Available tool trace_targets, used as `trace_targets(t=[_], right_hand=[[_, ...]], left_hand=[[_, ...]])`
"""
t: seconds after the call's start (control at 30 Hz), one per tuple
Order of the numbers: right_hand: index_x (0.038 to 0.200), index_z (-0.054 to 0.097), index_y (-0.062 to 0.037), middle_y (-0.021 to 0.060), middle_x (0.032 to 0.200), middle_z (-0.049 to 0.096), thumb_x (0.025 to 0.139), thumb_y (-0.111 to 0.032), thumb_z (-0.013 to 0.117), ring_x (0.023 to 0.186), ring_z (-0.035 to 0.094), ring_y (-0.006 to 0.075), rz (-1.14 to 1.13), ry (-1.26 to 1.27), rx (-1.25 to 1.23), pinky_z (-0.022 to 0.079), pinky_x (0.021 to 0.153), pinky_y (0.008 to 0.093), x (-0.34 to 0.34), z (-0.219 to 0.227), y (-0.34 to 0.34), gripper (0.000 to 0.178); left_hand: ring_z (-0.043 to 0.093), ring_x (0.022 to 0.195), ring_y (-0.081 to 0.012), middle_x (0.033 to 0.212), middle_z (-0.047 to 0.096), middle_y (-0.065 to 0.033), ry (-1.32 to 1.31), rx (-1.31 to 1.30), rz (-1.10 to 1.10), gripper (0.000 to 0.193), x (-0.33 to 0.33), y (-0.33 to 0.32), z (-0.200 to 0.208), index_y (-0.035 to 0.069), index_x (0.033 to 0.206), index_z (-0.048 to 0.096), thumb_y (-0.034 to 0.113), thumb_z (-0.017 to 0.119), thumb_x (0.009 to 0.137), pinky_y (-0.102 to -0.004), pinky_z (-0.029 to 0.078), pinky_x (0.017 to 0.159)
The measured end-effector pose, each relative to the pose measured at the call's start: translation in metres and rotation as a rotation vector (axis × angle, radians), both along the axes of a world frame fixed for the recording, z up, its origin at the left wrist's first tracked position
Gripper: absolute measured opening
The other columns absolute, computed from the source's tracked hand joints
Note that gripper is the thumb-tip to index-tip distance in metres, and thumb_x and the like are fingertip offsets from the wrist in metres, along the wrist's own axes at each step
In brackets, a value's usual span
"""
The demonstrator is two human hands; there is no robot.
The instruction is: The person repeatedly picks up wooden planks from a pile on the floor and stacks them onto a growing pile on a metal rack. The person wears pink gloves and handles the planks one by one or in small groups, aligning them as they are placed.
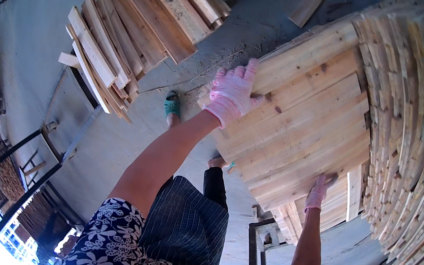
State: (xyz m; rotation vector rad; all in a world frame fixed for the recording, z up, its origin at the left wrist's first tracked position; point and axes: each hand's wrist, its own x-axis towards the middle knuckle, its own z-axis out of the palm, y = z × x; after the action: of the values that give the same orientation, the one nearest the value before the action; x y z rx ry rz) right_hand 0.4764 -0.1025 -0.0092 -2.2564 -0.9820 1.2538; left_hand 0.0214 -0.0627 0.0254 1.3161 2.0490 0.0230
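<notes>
A layer of pale wooden boards (296,130), laid side by side, covers the middle right. My left hand (231,92), in a pink-and-white knit glove, rests at the layer's left end. Its fingers are stretched apart, and the thumb reaches over the boards. Toward the near side, my right hand (317,194), gloved alike, touches the near edge of the boards with its fingers extended. Neither hand appears wrapped around a board. Beneath the right hand, lower boards (288,218) show, partly hidden by the top layer.
A tall stack of planks (406,109) borders the boards on the right. Loose planks (147,15) are piled at the upper left, and a single plank (309,4) lies on the floor beyond. A metal frame (255,252) stands near my right arm; dark racks (44,160) stand left.
</notes>
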Motion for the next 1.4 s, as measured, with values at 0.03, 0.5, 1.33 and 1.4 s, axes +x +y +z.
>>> trace_targets(t=[0.03,0.5,1.33,1.4], right_hand=[[0.165,0.002,-0.0271,0.0098,0.168,0.021,0.103,-0.037,0.050,0.150,0.029,0.0293,0.008,-0.046,0.003,0.025,0.121,0.0386,0.023,-0.009,-0.005,0.079],[0.148,0.050,-0.0074,0.0162,0.135,0.056,0.102,-0.016,0.055,0.119,0.058,0.0321,1.145,-0.276,0.364,0.047,0.101,0.0436,-0.268,0.079,0.114,0.047],[0.160,-0.004,0.0017,0.0235,0.153,0.040,0.081,-0.034,0.086,0.121,0.061,0.0304,0.298,0.598,-0.562,0.052,0.103,0.0530,-0.600,-0.032,0.083,0.124],[0.147,0.044,-0.0080,0.0143,0.136,0.060,0.092,-0.047,0.073,0.116,0.066,0.0279,0.233,0.763,-0.697,0.058,0.098,0.0474,-0.601,-0.013,0.023,0.073]], left_hand=[[0.054,0.130,-0.0359,0.137,0.057,-0.0194,-0.033,0.021,-0.016,0.103,0.005,0.004,0.004,0.011,0.157,0.025,0.058,0.074,0.080,-0.0524,0.031,0.116],[0.056,0.126,-0.0369,0.137,0.056,-0.0157,-0.140,0.350,0.072,0.090,-0.022,-0.027,-0.016,0.014,0.158,0.028,0.048,0.072,0.087,-0.0565,0.029,0.117],[0.059,0.125,-0.0252,0.144,0.052,-0.0178,-1.472,0.106,1.377,0.094,-0.298,-0.090,-0.083,0.006,0.156,0.027,0.046,0.078,0.088,-0.0327,0.051,0.105],[0.057,0.128,-0.0232,0.146,0.050,-0.0180,-1.538,0.176,1.381,0.098,-0.311,-0.160,-0.098,0.004,0.158,0.024,0.048,0.077,0.089,-0.0330,0.050,0.106]])
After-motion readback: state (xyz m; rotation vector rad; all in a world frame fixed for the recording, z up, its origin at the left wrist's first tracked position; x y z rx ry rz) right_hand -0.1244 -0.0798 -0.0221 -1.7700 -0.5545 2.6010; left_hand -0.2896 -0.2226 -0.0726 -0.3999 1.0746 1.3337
